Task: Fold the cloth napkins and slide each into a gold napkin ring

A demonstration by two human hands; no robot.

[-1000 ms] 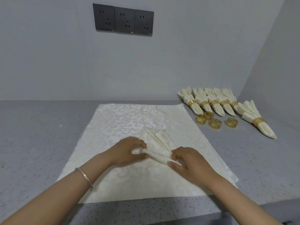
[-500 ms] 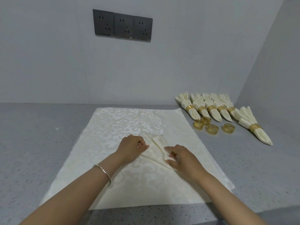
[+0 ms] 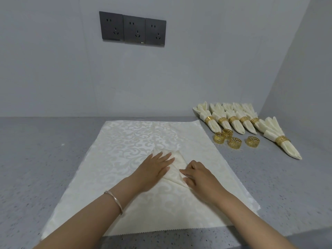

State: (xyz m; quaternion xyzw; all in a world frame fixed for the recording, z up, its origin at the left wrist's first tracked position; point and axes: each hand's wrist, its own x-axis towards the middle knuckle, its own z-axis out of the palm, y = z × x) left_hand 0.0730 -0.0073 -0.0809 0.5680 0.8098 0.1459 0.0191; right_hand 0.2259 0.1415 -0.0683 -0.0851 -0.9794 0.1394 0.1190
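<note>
Flattened from its earlier curl, the left hand (image 3: 155,167) now presses straight fingers on the folded napkin (image 3: 177,159), while the right hand (image 3: 196,174) pinches the napkin's right edge with bent fingers. That napkin lies on a patterned cream cloth (image 3: 136,139); four loose gold napkin rings (image 3: 234,142) sit far right, beside six ringed napkins (image 3: 233,121).

The left hand (image 3: 158,168) lies flat on the folded napkin (image 3: 177,164), the right hand (image 3: 199,177) pinching its edge

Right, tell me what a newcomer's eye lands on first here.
At centre, the left hand presses flat on a half-folded napkin while the right hand pinches its fold, over a patterned cloth. Far right lie six finished napkins in gold rings, four loose rings before them.
</note>
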